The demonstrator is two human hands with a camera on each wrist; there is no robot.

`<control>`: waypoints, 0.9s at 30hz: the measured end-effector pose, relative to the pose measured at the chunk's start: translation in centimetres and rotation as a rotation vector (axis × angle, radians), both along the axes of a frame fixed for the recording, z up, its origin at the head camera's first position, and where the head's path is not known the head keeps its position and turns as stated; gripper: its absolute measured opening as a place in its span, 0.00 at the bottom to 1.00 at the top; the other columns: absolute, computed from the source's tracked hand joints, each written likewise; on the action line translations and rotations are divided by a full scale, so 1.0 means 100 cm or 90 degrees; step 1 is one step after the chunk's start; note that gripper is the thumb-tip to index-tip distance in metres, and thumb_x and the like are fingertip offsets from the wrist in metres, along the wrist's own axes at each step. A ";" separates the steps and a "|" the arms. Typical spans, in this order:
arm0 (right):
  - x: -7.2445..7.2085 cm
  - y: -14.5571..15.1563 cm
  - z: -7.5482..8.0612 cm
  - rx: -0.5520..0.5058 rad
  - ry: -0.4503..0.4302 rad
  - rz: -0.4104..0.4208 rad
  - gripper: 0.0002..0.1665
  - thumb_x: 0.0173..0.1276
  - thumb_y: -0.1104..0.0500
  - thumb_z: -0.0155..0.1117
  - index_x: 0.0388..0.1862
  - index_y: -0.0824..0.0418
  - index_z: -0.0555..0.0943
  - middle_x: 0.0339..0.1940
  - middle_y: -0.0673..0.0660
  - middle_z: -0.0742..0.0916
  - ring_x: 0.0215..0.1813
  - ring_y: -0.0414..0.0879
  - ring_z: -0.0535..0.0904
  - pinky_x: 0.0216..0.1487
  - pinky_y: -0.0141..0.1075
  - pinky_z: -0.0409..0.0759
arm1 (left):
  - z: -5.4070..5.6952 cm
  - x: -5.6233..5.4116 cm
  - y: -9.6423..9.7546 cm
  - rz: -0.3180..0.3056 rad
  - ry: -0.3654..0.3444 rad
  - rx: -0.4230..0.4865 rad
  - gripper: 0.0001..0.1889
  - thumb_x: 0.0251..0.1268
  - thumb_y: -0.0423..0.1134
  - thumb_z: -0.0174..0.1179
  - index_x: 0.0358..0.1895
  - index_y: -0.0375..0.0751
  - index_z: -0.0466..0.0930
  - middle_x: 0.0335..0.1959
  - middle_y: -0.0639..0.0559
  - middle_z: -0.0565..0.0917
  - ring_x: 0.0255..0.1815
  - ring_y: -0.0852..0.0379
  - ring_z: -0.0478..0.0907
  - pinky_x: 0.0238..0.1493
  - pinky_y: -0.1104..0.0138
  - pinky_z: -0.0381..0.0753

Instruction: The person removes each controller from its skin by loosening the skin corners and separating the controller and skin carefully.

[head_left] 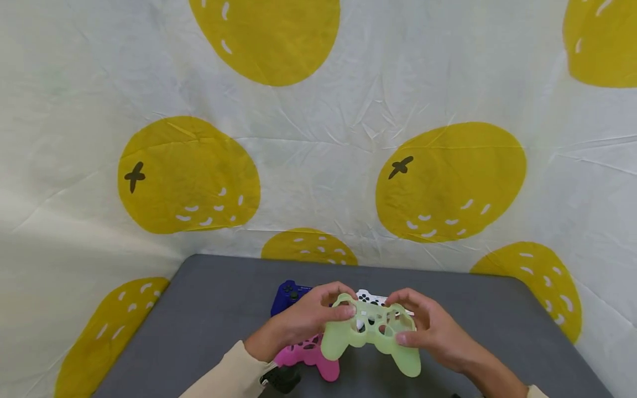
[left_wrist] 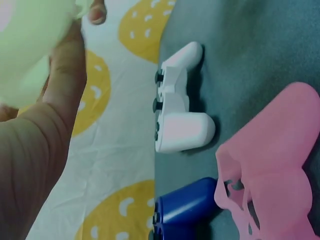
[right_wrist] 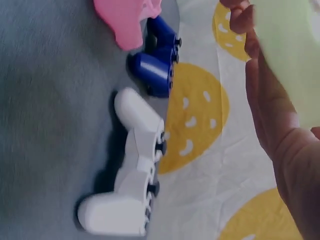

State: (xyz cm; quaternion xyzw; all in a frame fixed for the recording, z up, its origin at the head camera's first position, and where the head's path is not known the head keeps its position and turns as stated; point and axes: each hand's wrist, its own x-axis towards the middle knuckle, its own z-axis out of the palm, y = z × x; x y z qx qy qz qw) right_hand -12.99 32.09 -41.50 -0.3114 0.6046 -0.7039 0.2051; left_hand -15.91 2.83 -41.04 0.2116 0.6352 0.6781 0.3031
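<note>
A pale green silicone controller cover [head_left: 368,331] is held up between both hands, its button and stick holes facing the head camera. My left hand [head_left: 313,312] pinches its left shoulder, thumb on the front face and fingers behind. On the other side my right hand [head_left: 433,329] grips the right part, thumb low on the front near the right handle and fingers behind the top edge. Behind the cover a white game controller [left_wrist: 177,120] lies on the table. A pink controller cover [head_left: 313,354] lies below my left hand, partly hidden by it.
A blue game controller [head_left: 286,296] lies at the back left, partly behind the left hand. The grey table [head_left: 224,309] meets a white cloth backdrop [head_left: 318,182] printed with yellow fruit shapes. A black wrist strap piece [head_left: 281,378] hangs by the left sleeve.
</note>
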 end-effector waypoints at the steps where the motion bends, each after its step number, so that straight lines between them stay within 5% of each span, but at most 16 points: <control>1: 0.001 0.001 0.002 0.015 0.003 -0.010 0.25 0.71 0.72 0.61 0.65 0.65 0.70 0.60 0.53 0.83 0.53 0.48 0.88 0.50 0.42 0.89 | 0.000 0.000 -0.002 -0.006 -0.001 -0.005 0.22 0.73 0.40 0.65 0.64 0.38 0.73 0.67 0.41 0.74 0.50 0.58 0.83 0.47 0.66 0.86; 10: 0.006 0.010 0.011 0.097 0.023 -0.046 0.25 0.70 0.71 0.63 0.65 0.63 0.72 0.57 0.50 0.83 0.43 0.50 0.91 0.43 0.43 0.90 | 0.005 0.005 -0.008 0.023 0.027 -0.051 0.29 0.66 0.34 0.70 0.69 0.43 0.74 0.71 0.44 0.75 0.61 0.52 0.81 0.51 0.62 0.88; 21: 0.007 0.013 0.011 0.111 0.018 -0.059 0.23 0.72 0.71 0.62 0.64 0.60 0.75 0.58 0.47 0.83 0.46 0.51 0.91 0.42 0.44 0.90 | 0.004 0.013 -0.005 0.060 0.015 -0.040 0.29 0.65 0.30 0.70 0.68 0.38 0.74 0.59 0.42 0.78 0.46 0.54 0.86 0.44 0.60 0.90; 24: 0.008 0.011 0.011 0.142 0.019 -0.101 0.18 0.75 0.68 0.61 0.62 0.60 0.76 0.56 0.47 0.84 0.44 0.48 0.91 0.44 0.41 0.90 | 0.004 0.014 -0.003 0.057 0.013 -0.030 0.28 0.65 0.28 0.69 0.68 0.38 0.74 0.56 0.43 0.78 0.43 0.55 0.88 0.41 0.62 0.90; 27: 0.011 0.007 0.010 0.202 0.044 -0.200 0.17 0.72 0.68 0.64 0.58 0.64 0.77 0.54 0.51 0.85 0.36 0.46 0.89 0.40 0.39 0.89 | 0.004 0.016 -0.001 0.055 0.017 -0.022 0.28 0.65 0.27 0.68 0.68 0.36 0.74 0.54 0.45 0.79 0.41 0.56 0.88 0.38 0.63 0.89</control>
